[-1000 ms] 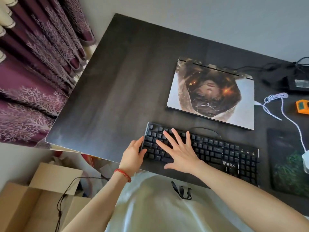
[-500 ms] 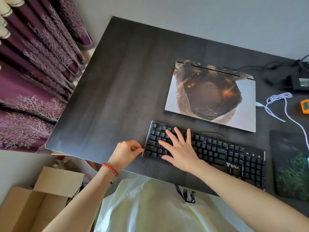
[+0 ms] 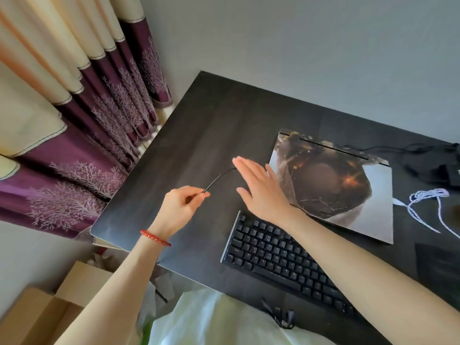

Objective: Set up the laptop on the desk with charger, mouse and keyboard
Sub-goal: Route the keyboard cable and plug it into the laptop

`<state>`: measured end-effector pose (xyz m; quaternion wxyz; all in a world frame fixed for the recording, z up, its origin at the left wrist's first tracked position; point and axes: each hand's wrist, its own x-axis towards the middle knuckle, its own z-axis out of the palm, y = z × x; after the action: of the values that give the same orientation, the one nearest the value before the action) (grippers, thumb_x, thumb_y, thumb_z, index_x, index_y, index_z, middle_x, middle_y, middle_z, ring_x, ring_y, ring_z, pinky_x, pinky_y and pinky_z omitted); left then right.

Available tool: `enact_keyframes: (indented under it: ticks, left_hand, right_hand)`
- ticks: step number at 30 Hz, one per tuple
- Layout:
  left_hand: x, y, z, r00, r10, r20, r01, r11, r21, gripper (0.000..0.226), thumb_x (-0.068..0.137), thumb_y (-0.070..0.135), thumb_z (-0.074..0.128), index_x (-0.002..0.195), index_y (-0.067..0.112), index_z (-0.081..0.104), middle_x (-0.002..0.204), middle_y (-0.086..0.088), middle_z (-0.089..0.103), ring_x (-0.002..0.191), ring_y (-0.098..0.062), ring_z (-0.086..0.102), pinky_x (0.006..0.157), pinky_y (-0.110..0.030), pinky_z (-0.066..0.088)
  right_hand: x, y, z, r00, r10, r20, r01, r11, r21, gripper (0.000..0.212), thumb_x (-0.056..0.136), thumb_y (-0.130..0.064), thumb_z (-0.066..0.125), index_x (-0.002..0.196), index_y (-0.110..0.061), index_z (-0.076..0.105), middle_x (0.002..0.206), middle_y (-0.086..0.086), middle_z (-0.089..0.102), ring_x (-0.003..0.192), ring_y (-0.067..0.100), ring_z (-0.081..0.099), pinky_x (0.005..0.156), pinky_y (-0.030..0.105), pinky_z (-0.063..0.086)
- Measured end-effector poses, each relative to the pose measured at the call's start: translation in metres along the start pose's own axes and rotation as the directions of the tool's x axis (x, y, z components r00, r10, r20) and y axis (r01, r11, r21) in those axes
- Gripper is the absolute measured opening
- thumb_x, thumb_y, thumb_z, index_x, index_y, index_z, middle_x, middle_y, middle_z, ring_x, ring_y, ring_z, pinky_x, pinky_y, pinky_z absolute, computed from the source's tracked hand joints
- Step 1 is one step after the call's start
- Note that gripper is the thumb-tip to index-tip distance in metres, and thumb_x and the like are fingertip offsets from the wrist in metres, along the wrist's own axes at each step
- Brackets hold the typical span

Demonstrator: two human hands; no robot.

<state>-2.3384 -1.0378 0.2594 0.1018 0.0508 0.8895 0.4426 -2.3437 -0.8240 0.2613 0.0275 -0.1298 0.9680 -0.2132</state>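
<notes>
Left grip pinches cable | right hand flat

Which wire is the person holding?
The thin black cable, pinched by the left hand left of the laptop. The white cord and the charger's black wires lie untouched.
</notes>
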Motion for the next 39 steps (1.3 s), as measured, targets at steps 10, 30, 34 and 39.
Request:
enact_keyframes:
  ticks: [10, 30, 34, 39]
  left_hand:
    - [0.016, 0.016, -0.020, 0.995, -0.048, -0.090, 0.038, 0.992, -0.118, 0.023, 0.094, 0.020, 0.049, 0.093, 0.015, 0.071, 0.053, 0.000, 0.038, 0.043, -0.009, 0.028, 0.043, -0.020, 0.026]
    - [0.081, 0.131, -0.015, 0.940, 0.327, -0.103, -0.330, 0.944, -0.023, 0.021, 0.091, 0.025, 0.054, 0.081, 0.018, 0.070, 0.054, 0.014, 0.052, 0.047, 0.004, 0.049, 0.049, -0.005, 0.035]
    - [0.088, 0.123, -0.041, 0.972, 0.226, -0.060, -0.233, 0.959, -0.159, 0.026, 0.091, 0.029, 0.051, 0.071, 0.030, 0.066, 0.041, 0.012, 0.042, 0.039, -0.003, 0.034, 0.042, -0.014, 0.028]
    - [0.087, 0.108, -0.062, 0.967, 0.238, -0.096, -0.235, 0.971, 0.037, 0.020, 0.092, 0.018, 0.051, 0.086, 0.021, 0.070, 0.054, 0.004, 0.048, 0.045, -0.011, 0.037, 0.046, -0.020, 0.031]
  right_hand:
    - [0.024, 0.046, -0.061, 0.897, 0.340, -0.281, -0.393, 0.906, -0.156, 0.044, 0.091, -0.014, 0.045, 0.135, -0.018, 0.041, 0.140, 0.007, 0.045, 0.127, 0.027, 0.041, 0.106, 0.049, 0.026]
    - [0.066, 0.014, -0.101, 0.930, -0.320, -0.182, 0.266, 0.926, -0.269, 0.022, 0.088, -0.012, 0.057, 0.109, -0.009, 0.061, 0.095, 0.008, 0.072, 0.093, 0.027, 0.067, 0.095, 0.048, 0.043]
    - [0.069, 0.040, -0.134, 0.862, -0.040, -0.506, -0.055, 0.984, -0.172, 0.016, 0.087, -0.008, 0.059, 0.101, -0.010, 0.067, 0.084, 0.011, 0.074, 0.073, 0.032, 0.069, 0.056, 0.035, 0.052]
    - [0.081, 0.062, -0.158, 0.937, 0.209, -0.280, -0.262, 0.950, -0.169, 0.039, 0.095, -0.015, 0.040, 0.134, -0.012, 0.041, 0.134, 0.014, 0.049, 0.120, 0.032, 0.048, 0.101, 0.049, 0.038]
